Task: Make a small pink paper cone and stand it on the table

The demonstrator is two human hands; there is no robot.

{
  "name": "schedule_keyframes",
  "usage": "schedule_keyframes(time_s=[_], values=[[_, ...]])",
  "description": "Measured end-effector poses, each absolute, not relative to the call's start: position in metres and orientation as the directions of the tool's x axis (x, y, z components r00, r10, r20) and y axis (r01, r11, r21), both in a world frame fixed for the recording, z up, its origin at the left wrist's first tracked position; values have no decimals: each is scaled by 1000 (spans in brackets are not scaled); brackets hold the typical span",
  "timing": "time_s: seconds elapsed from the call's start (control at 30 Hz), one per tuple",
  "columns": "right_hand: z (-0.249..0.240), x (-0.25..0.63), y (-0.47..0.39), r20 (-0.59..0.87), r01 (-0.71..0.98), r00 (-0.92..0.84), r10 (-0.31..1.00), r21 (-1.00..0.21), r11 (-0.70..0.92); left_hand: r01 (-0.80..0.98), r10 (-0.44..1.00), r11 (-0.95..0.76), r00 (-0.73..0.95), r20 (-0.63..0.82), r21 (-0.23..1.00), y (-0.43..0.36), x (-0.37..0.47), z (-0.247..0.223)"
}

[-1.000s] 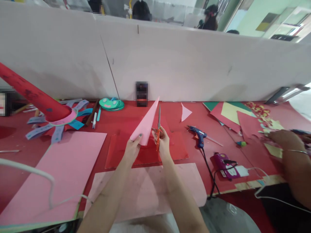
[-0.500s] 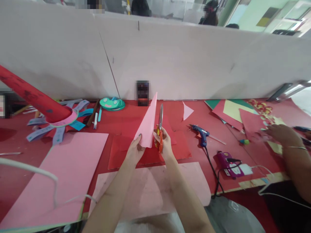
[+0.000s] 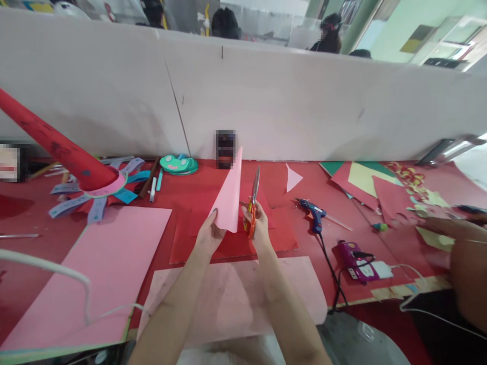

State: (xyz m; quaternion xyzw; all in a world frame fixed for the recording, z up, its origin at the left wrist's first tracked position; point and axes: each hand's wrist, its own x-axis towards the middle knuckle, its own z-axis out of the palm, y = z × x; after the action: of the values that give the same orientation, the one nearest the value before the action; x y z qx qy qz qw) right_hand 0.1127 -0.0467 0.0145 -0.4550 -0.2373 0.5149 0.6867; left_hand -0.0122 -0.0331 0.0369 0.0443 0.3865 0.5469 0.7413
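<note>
My left hand [image 3: 211,233] is closed on the lower left edge of a folded pink paper [image 3: 228,203], its thumb on the near face. The paper stands up to a narrow point at the top. Just right of it, my right hand [image 3: 260,223] grips scissors [image 3: 252,210] with orange and yellow handles, the metal blades pointing up and looking closed. Scissors and paper are slightly apart. Below both hands lie red sheets [image 3: 281,238] on the red table, and nearer my body a larger pale pink sheet [image 3: 300,289].
A pink scrap [image 3: 292,178], a blue glue gun [image 3: 315,214] and a purple power strip [image 3: 353,258] lie to the right. Further right, another person's hand [image 3: 445,228] works by coloured papers [image 3: 365,177]. At left are a red cone [image 3: 91,175], green cutouts [image 3: 178,165] and a pink sheet [image 3: 110,263].
The view has shifted slightly. The pink paper has turned a little narrower, and the scissors lean a bit more to the right. The other person's hand at right has moved.
</note>
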Motion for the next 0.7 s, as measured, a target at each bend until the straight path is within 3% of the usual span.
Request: schedule_keyframes(time_s=[0.43, 0.57, 0.7], values=[[25, 107, -51, -158, -487, 339, 927, -873, 30, -815, 880, 285, 14, -474, 505, -32, -10, 38], [22, 107, -50, -185, -473, 291, 939, -881, -27, -785, 900, 336, 104, -424, 520, -33, -8, 36], [24, 110, -48, -207, -439, 292, 934, -896, -61, -688, 905, 388, 158, -395, 613, -37, -5, 29]])
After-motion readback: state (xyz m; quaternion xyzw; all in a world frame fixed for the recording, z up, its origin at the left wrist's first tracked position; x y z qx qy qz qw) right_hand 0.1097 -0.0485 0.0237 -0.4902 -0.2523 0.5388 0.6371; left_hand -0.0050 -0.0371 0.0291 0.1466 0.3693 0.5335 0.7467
